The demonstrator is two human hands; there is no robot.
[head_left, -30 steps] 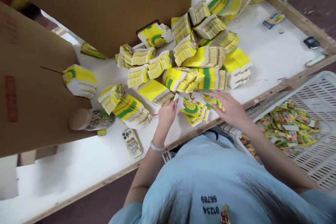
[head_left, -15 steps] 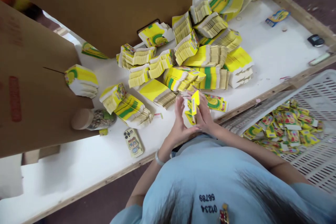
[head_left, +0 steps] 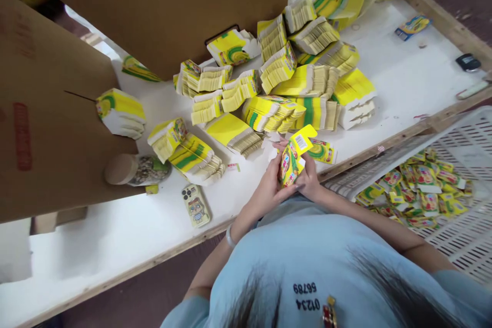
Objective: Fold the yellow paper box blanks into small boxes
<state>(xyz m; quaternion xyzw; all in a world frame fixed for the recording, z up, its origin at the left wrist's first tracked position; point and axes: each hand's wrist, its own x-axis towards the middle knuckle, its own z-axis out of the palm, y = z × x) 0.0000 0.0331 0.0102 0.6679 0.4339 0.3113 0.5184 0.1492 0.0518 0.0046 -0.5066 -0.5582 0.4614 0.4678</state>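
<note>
Both of my hands hold one small yellow and green carton (head_left: 293, 156) above the front edge of the white table (head_left: 115, 236). My left hand (head_left: 271, 189) cups its left side and my right hand (head_left: 309, 177) grips its right side. The carton stands partly unfolded, with a flap sticking up at the top. Just beyond it, a flat carton blank (head_left: 322, 150) lies on the table. Behind that sits a big heap of stacked flat blanks (head_left: 292, 82) in yellow, green and white.
A white slotted crate (head_left: 457, 236) at my right holds several folded cartons (head_left: 418, 189). Brown cardboard sheets (head_left: 54, 128) stand at the left and back. A phone (head_left: 196, 206) and a jar lying on its side (head_left: 134, 169) rest near the front edge.
My hands left the table, came together and lifted one carton blank. It now stands taller between my palms, opened out with its printed face showing.
</note>
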